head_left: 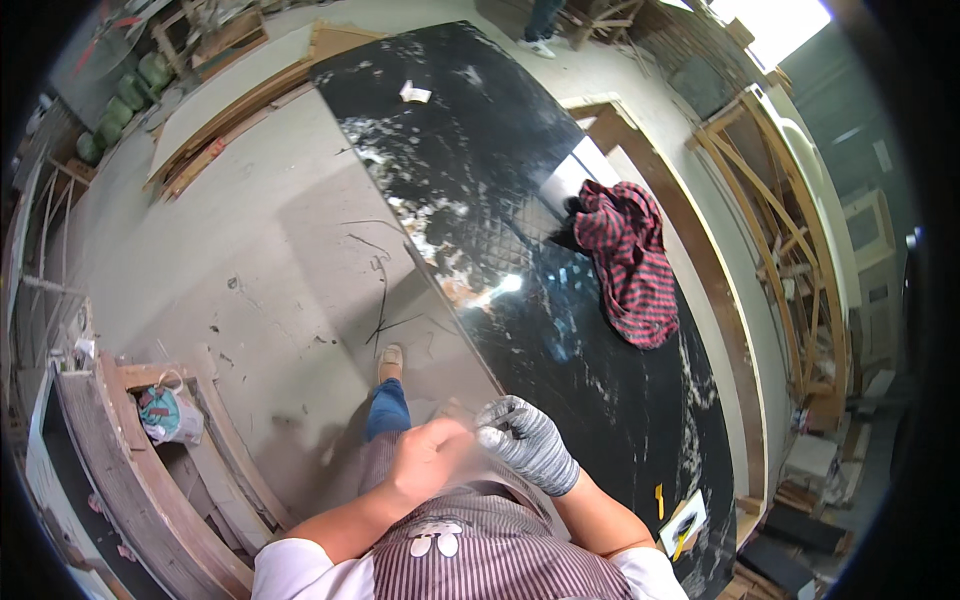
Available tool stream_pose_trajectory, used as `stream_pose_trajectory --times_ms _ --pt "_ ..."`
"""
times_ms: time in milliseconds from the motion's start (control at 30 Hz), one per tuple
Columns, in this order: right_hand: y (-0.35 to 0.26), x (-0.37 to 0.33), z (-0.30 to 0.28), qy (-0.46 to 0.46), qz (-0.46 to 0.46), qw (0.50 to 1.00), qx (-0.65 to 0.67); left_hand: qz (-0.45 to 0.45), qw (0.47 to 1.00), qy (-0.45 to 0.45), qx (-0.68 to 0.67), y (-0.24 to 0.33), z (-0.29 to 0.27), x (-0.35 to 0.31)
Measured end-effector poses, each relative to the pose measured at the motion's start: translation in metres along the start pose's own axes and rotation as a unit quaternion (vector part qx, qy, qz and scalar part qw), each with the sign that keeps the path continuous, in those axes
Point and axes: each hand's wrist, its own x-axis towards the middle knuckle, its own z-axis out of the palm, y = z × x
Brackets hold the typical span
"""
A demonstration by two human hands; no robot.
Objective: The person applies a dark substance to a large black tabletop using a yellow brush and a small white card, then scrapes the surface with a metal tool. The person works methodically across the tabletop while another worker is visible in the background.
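My left hand [433, 455] is bare and held in front of my apron, its fingers smeared by motion. Close beside it, my right hand [525, 440] wears a grey knitted glove. The gloved fingers are curled together near the slab's edge; whatever they may hold is too small to make out. To the right lies a glossy black stone slab [560, 390] with white and rusty veining. A crumpled red-and-black striped cloth [632, 265] rests on it, farther from my hands.
Near the slab's right corner lie a small yellow tool [660, 500] and a white card with a dark item [685, 522]. A white scrap [415, 94] sits at its far end. Wooden frames [780, 230] stand at right. A bag [172, 412] sits in a wooden stand at left.
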Motion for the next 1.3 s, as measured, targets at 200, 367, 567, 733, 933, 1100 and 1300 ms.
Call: stream_pose_trajectory --times_ms 200,367,567,733,933,1100,1300 --pt "-0.023 0.041 0.016 -0.107 -0.12 0.936 -0.314 -0.053 0.994 0.093 -0.025 -0.009 -0.043 0.003" --pt "-0.035 0.068 0.028 -0.247 -0.068 0.848 -0.465 -0.048 0.981 0.172 -0.081 -0.013 -0.076 0.015" --pt "-0.025 0.107 0.063 -0.239 -0.215 0.864 -0.389 -0.057 0.961 0.233 -0.135 -0.026 -0.112 0.034" --pt "-0.039 0.153 0.067 -0.21 -0.119 0.937 -0.253 -0.046 0.958 0.224 -0.174 -0.034 -0.143 0.053" --pt "-0.071 0.225 0.073 -0.172 -0.101 0.965 -0.17 -0.006 0.963 0.199 -0.18 -0.045 -0.176 0.091" --pt "-0.066 0.28 0.079 -0.076 -0.077 0.993 -0.054 0.025 0.954 0.178 -0.241 -0.042 -0.2 0.148" --pt "-0.111 0.356 0.107 -0.051 0.02 0.998 0.034 -0.006 0.937 0.176 -0.303 -0.04 -0.232 0.216"
